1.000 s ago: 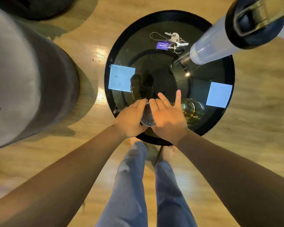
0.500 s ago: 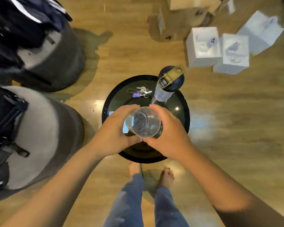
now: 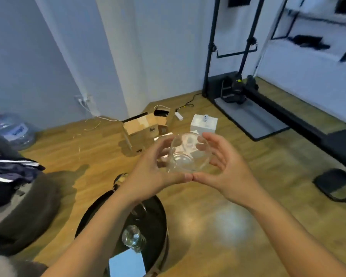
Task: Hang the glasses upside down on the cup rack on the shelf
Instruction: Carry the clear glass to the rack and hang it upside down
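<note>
A clear glass [image 3: 189, 152] is held up in front of me between both hands, its open mouth turned toward me. My left hand [image 3: 154, 172] cups its left side and my right hand [image 3: 224, 168] its right side, thumbs touching beneath it. A second clear glass [image 3: 132, 237] stands on the round black table [image 3: 158, 220] below my left forearm. A black metal shelf frame [image 3: 246, 43] rises at the far right against the wall; no cup rack can be made out on it.
Open cardboard boxes [image 3: 142, 128] and a white box [image 3: 204, 123] lie on the wooden floor ahead. A dark beanbag with clothes [image 3: 14, 188] sits at the left, a water jug [image 3: 14, 130] behind it. A black floor mat [image 3: 336, 184] lies at right.
The glass has been lifted off the black table with both hands and raised to chest height. My view has swung up from the table toward the room and the shelf.
</note>
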### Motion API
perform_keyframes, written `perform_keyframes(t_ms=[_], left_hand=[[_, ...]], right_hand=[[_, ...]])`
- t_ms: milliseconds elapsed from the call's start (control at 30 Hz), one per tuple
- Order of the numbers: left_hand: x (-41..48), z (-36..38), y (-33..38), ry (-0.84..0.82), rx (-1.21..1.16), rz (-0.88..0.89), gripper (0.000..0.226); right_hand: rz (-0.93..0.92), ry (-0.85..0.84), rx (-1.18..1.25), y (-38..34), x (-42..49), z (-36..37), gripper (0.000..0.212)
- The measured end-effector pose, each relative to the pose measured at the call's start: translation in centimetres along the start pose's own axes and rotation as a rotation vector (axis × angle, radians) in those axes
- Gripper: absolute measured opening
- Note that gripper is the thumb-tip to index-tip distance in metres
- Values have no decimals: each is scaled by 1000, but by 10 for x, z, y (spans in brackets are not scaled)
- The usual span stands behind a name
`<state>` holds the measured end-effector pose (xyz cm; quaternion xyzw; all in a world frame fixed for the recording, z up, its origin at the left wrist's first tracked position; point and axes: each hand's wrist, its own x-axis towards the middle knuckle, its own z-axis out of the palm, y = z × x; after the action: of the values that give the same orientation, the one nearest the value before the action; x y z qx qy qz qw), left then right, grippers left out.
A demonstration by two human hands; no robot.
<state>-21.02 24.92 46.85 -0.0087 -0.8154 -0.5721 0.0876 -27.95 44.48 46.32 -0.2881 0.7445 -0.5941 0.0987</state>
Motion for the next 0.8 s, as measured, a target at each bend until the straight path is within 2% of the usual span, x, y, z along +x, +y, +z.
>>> perform_keyframes(t_ms=[233, 367, 433, 533, 633, 800], left_hand=[[66, 161, 98, -201, -144, 162, 67], [90, 264, 131, -365, -216, 178, 68], [101, 321, 145, -440, -264, 161, 66], [115, 409, 163, -534, -395, 61, 63], [131, 499, 178, -651, -529, -87, 58], [162, 643, 212, -874, -677, -307, 63]], right_hand=[[-14, 373, -89, -11, -83, -166, 75], [49, 526, -165, 2, -142, -245, 77], [88, 598, -207, 12, -174, -284, 85], [140, 698, -265, 31, -217, -342, 94], [209, 751, -314, 50, -252, -406, 91], [319, 845, -348, 76, -292, -521, 91]])
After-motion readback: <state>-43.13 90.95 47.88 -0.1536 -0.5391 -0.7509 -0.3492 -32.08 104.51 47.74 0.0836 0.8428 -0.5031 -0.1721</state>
